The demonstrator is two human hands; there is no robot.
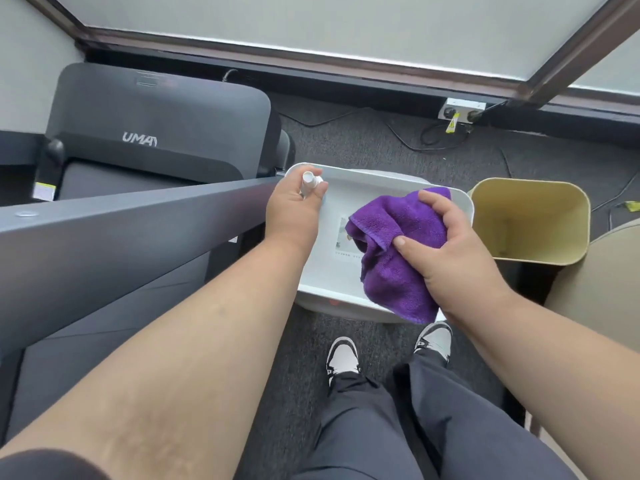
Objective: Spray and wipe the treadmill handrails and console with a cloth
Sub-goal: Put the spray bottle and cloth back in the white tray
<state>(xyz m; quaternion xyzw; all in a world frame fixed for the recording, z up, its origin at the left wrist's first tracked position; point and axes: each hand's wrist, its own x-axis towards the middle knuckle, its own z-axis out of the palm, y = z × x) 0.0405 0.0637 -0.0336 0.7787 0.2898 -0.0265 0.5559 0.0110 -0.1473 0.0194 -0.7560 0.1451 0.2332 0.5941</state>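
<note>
My left hand [294,211] grips a small white spray bottle [309,182], its top poking out above my fingers, over the left end of a white plastic bin [377,183]. A crumpled purple cloth [398,247] is held in my right hand [446,244] over the bin's right half. The dark grey treadmill handrail [121,230] runs from the left edge to just beside my left hand. Behind it lies the treadmill's motor cover [156,123] with a white logo.
A beige waste basket [530,202] stands right of the bin. A wall socket [460,110] with cables sits on the dark carpet [363,140] under the window. A tan rounded seat edge [609,271] is at far right. My shoes [343,356] stand below the bin.
</note>
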